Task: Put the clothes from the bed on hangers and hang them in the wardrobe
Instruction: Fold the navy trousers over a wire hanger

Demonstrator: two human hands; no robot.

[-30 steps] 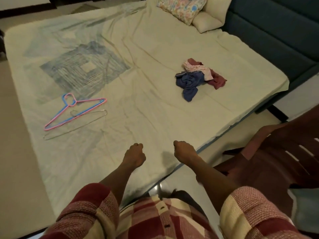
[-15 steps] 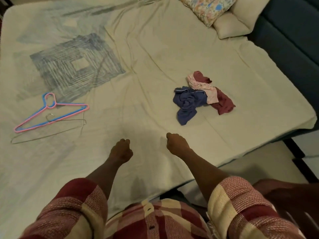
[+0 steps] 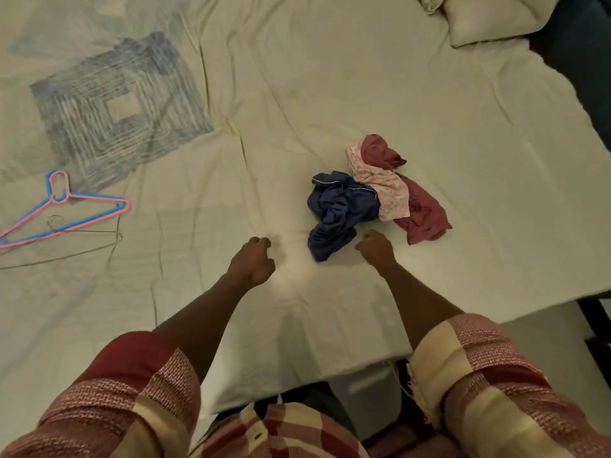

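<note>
Between clenched hands (image 3: 253, 261) (image 3: 375, 247) lies navy garment (image 3: 340, 209); hangers (image 3: 62, 216) far left.

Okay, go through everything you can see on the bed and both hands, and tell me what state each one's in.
Navy garment: crumpled, on the bed sheet.
Floral garment: bunched, draped over the maroon one.
Maroon garment: crumpled, partly covered.
Pink and blue hangers: lying flat, empty.
Wire hanger: lying flat, empty.
Pillow: at the bed's far corner.
Left hand: fingers curled, holding nothing.
Right hand: fingers curled, holding nothing, beside the navy garment.
</note>
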